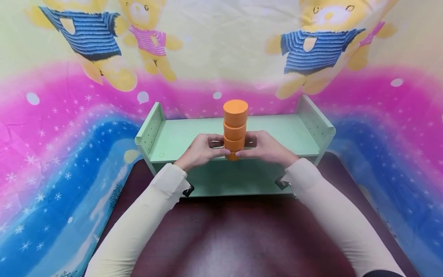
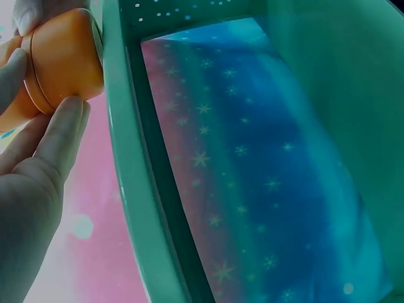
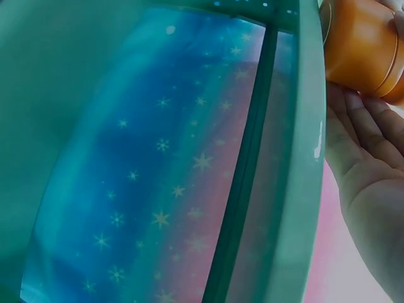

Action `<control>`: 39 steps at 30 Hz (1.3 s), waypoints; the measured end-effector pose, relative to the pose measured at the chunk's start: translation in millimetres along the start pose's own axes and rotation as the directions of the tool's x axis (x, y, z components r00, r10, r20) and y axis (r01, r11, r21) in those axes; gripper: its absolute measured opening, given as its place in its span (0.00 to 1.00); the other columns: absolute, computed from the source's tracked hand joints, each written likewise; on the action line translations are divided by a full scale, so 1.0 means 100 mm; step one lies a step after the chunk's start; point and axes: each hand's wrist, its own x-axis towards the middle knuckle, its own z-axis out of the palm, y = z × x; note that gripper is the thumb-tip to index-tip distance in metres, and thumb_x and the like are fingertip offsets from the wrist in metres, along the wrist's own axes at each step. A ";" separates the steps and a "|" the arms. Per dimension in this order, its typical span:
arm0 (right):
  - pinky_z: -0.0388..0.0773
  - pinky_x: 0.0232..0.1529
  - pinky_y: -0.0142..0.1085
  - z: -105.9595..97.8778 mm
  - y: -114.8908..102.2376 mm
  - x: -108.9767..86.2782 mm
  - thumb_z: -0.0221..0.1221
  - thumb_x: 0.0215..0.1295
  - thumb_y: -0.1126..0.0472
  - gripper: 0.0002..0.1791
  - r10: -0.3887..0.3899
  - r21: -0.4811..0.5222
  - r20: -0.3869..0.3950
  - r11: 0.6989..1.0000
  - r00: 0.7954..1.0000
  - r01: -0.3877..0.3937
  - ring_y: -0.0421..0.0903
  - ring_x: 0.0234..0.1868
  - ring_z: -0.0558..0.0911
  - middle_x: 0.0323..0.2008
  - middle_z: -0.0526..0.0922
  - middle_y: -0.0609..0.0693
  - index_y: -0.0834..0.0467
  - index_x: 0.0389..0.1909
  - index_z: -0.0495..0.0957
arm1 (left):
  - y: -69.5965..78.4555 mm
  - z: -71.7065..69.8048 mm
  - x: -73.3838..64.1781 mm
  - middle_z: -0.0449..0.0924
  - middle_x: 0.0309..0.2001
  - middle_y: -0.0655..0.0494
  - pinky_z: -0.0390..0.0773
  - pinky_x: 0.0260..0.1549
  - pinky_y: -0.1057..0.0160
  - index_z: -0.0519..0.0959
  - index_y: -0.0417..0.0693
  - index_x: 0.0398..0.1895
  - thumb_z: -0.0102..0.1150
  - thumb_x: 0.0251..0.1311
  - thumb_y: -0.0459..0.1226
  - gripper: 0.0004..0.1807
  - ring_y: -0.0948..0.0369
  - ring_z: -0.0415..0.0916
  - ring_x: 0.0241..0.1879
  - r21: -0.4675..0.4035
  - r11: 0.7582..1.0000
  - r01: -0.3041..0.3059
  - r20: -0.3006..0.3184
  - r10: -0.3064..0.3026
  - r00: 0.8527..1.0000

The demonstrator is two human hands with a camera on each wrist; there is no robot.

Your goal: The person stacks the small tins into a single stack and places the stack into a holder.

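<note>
An upright stack of orange cylinders (image 1: 235,114), several sections tall with a seam between each, stands at the middle of the head view. My left hand (image 1: 200,149) grips its lower part from the left, thumb in front and fingers reaching behind. From the right, my right hand (image 1: 268,148) holds the same lower part in a mirrored grip. The left wrist view has the orange side (image 2: 66,57) between thumb and fingertips, close to the green shelf edge. In the right wrist view, fingers lie against the orange surface (image 3: 360,47), and the thumb is mostly hidden.
A pale green two-level shelf (image 1: 197,132) with raised, perforated end panels stands behind and below the stack. It rests on a dark red table (image 1: 221,238). A patterned cloth (image 1: 214,50) with bears and snowflakes hangs behind and along both sides.
</note>
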 end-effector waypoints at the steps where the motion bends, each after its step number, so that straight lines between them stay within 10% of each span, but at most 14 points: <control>1: 0.81 0.57 0.47 0.00 0.01 0.01 0.73 0.58 0.56 0.29 -0.001 0.001 -0.001 1.000 1.000 0.001 0.50 0.54 0.82 0.52 0.84 0.52 0.59 0.60 0.78 | 0.00 0.00 0.01 0.80 0.58 0.48 0.81 0.55 0.58 0.79 0.40 0.59 0.71 0.59 0.35 0.24 0.52 0.78 0.58 -0.001 1.000 0.004 0.001 -0.004 1.000; 39: 0.73 0.64 0.49 -0.10 0.15 0.32 0.72 0.59 0.55 0.29 0.079 -0.006 -0.024 0.997 0.997 -0.079 0.50 0.55 0.81 0.52 0.84 0.54 0.60 0.60 0.78 | -0.09 -0.01 0.32 0.75 0.64 0.48 0.78 0.60 0.56 0.74 0.41 0.66 0.65 0.65 0.34 0.26 0.52 0.75 0.62 0.023 0.997 0.078 -0.061 -0.077 0.995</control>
